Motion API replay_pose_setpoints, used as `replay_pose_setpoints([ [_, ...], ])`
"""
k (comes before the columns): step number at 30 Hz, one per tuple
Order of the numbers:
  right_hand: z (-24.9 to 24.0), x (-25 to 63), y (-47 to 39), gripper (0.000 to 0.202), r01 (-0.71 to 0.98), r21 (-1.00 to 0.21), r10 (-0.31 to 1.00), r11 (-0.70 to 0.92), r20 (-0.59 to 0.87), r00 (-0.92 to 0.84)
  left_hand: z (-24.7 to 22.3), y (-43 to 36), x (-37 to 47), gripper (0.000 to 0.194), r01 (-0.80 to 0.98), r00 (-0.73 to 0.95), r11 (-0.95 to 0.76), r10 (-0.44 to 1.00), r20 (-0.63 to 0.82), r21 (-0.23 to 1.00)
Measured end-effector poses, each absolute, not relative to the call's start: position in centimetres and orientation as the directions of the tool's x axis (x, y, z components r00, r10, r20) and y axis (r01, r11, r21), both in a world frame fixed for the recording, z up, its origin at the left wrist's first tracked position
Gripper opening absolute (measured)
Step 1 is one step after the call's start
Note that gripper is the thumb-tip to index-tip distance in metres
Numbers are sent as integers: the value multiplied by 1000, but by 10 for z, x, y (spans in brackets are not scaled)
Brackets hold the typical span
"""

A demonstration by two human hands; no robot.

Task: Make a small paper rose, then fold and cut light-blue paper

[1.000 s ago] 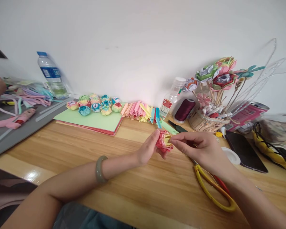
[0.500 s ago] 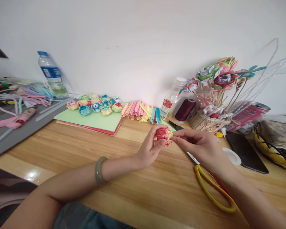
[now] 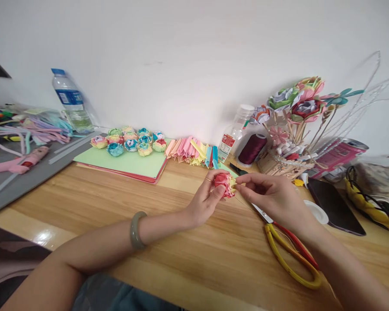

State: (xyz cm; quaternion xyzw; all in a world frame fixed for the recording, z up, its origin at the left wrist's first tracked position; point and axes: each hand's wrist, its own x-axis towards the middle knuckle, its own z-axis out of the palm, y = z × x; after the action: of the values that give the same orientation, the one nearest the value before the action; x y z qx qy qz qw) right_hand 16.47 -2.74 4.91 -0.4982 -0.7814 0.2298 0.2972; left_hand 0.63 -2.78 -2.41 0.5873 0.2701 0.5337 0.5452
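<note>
Both hands, left hand (image 3: 205,199) and right hand (image 3: 272,196), pinch a layered (pink-yellow) paper flower (image 3: 224,184).

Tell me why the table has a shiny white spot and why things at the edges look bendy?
In the head view, light glares off the glossy wooden table near the left arm; the wide lens stretches the edges, so the water bottle leans and the far-right clutter looks smeared; the paper flower between left hand and right hand is fairly sharp.
</note>
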Motion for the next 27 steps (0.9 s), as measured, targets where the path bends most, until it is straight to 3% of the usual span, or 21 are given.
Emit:
replay_pose_setpoints([
  [7,56,163,-30,25,595,-723,922,351,156,-355,-24,-27,5,42,-185,243,-369,881,407,911],
  [11,55,163,-30,26,631,-688,925,359,171,-340,-24,-28,5,40,-198,254,-363,878,405,911],
  [14,50,161,-32,24,727,-548,909,413,293,-296,-24,-28,6,39,-235,268,-330,882,388,914],
  [19,40,157,-39,23,851,-175,753,496,575,-321,-25,-27,7,41,-287,266,-289,892,365,913],
  [21,38,156,-40,23,857,-106,712,504,613,-343,-25,-27,8,41,-303,252,-271,902,352,914],
  [24,41,156,-39,21,846,-162,737,508,591,-329,-24,-27,8,42,-327,244,-255,908,342,910],
  [27,45,159,-35,20,809,-339,831,481,469,-297,-24,-27,8,40,-358,249,-237,908,336,903],
])
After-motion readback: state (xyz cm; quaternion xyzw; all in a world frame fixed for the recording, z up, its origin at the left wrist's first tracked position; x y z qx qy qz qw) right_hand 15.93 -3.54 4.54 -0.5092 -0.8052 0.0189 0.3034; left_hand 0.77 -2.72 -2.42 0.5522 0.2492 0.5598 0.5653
